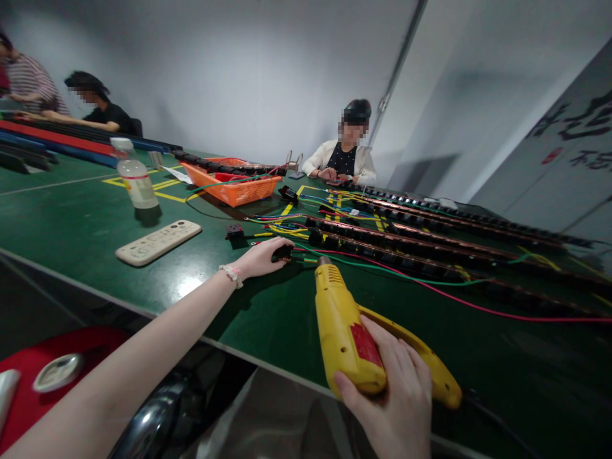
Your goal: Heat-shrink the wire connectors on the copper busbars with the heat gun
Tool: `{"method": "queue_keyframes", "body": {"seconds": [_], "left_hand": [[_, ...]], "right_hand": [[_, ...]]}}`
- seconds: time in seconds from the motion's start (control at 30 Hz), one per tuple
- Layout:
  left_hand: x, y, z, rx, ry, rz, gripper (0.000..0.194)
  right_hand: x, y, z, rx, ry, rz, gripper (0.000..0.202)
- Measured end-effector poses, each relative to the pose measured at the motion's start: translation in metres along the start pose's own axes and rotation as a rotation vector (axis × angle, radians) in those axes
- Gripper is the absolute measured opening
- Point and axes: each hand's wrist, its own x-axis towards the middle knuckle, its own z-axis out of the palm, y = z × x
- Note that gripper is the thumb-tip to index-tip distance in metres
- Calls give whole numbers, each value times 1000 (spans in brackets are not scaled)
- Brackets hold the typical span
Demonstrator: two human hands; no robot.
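Observation:
My right hand (399, 376) is wrapped round a yellow heat gun (337, 319) with a red label, its nozzle pointing away from me over the green table. Close to that nozzle, my left hand (262, 257) grips a small black connector (282, 254). Green and red wires run from the connector toward the right, passing by the nozzle. A second black connector (234, 232) with yellow wires lies just beyond my left hand. Past the wires, long black and copper-coloured bars (382, 236) stretch off to the right.
An orange basket (234, 191) stands at the back with a black strip across it. Nearer left are a bottle (136, 175) and a beige remote control (159, 243). A person (342, 156) sits across the green table (201, 299); two more people are at the far left.

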Motion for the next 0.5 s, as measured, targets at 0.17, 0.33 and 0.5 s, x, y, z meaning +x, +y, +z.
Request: {"method": "queue_keyframes", "body": {"seconds": [0.17, 0.33, 0.5], "left_hand": [[0, -2, 1, -4, -3, 3, 42], [1, -6, 3, -10, -7, 8, 45], [2, -8, 5, -14, -8, 1, 43]], "right_hand": [[-5, 20, 0, -107, 57, 37, 65], [-8, 21, 2, -154, 82, 50, 68], [-11, 6, 5, -201, 95, 108, 72]]}}
